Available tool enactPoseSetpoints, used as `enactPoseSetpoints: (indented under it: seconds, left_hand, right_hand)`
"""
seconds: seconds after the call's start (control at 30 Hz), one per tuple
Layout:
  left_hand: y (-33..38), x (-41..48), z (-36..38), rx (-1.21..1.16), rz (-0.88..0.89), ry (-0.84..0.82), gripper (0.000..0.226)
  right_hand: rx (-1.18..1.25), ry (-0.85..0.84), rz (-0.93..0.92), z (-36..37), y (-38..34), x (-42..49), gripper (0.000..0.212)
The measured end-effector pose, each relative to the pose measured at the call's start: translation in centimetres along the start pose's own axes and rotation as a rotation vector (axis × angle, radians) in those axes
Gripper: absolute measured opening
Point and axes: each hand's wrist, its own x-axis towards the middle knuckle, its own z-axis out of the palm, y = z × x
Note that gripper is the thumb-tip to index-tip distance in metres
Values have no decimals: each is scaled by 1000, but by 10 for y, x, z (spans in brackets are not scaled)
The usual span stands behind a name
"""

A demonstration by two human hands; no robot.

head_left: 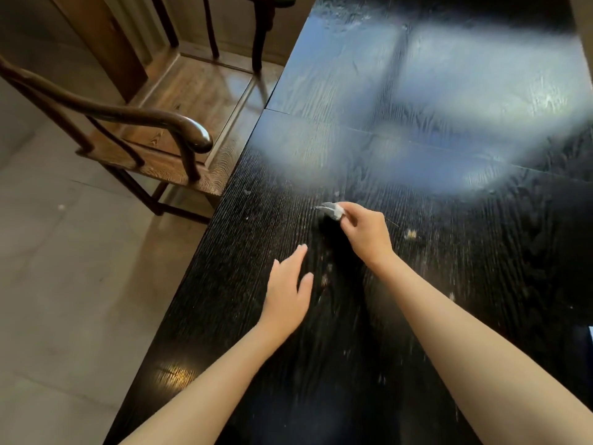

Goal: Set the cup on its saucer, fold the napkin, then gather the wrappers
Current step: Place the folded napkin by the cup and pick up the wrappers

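My right hand (364,231) pinches a small crumpled silvery wrapper (332,211) just above the black wooden table (449,268). My left hand (288,290) hovers flat over the table nearer to me and to the left, fingers apart and holding nothing. A small tan scrap (410,234) lies on the table to the right of my right hand. Tiny pale crumbs (325,279) dot the surface between my hands. No cup, saucer or napkin is in view.
A dark wooden armchair (154,133) stands to the left against the table's edge (205,252). Pale tiled floor (64,284) lies beyond that edge. A second chair (263,24) stands further back. Bright window glare covers the far tabletop.
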Motion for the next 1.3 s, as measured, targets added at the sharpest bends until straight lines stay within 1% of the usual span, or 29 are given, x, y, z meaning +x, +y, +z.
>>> enactPoseSetpoints:
  seconds: [0.03,0.1,0.13,0.2,0.23,0.3,0.37,0.43,0.5,0.57,0.63,0.73,0.8,0.87,1.0,1.03,1.1,1.17,1.2,1.27,1.3]
  left_hand:
    - [4,7,-7,-142,-78,22,53]
    - [17,23,-19,-397,-226,-2,56]
    - [25,30,-22,-497,-275,-30,55]
    - [40,42,-23,-624,-323,-101,47]
    - [48,44,-22,-638,-314,-124,40]
    - [60,43,-18,-601,-279,-104,29]
    - [68,37,-13,-545,-254,-65,18]
    - [75,28,-6,-502,-239,-73,14]
    - [84,20,3,-488,-243,-98,13]
    - [94,11,12,-483,-242,-126,14]
    - [104,-1,22,-487,-232,-164,14]
    - [124,-23,37,-523,-243,-232,15]
    - [140,-41,47,-558,-249,-310,13]
    - [158,-61,59,-553,-251,-385,16]
    - [194,-99,86,-489,-244,-504,40]
    - [201,-108,91,-470,-239,-535,41]
    - [212,-127,103,-370,-170,-602,31]
    - [221,-146,116,-281,-110,-649,23]
    - [225,-156,124,-267,-110,-637,22]
    - [233,-177,140,-305,-159,-540,21]
    - [236,-188,148,-361,-196,-483,20]
  right_hand:
    - [233,-27,118,-4,-3,-5,26]
    - [662,-152,294,-12,-10,-18,25]
    - [801,-198,341,-17,-13,-24,24]
    - [911,-260,380,-30,-18,-34,21]
    - [925,-279,388,-36,-19,-39,19]
    - [887,-285,401,-46,-18,-46,16]
    - [729,-256,412,-56,-17,-53,14]
    - [588,-245,415,-64,-14,-64,17]
    - [537,-216,403,-73,-10,-79,23]
    - [500,-121,383,-84,-5,-97,24]
    - [531,-49,402,-97,2,-116,24]
    - [638,-32,424,-121,13,-149,25]
    - [638,-5,405,-139,20,-174,22]
    - [586,13,376,-157,27,-201,18]
    - [475,8,320,-194,42,-253,15]
    - [440,17,314,-202,47,-265,16]
    - [393,23,306,-217,56,-289,16]
    - [405,73,314,-228,63,-313,16]
    - [437,131,339,-231,65,-325,17]
    - [601,248,450,-232,70,-353,23]
    - [703,266,506,-230,71,-368,27]
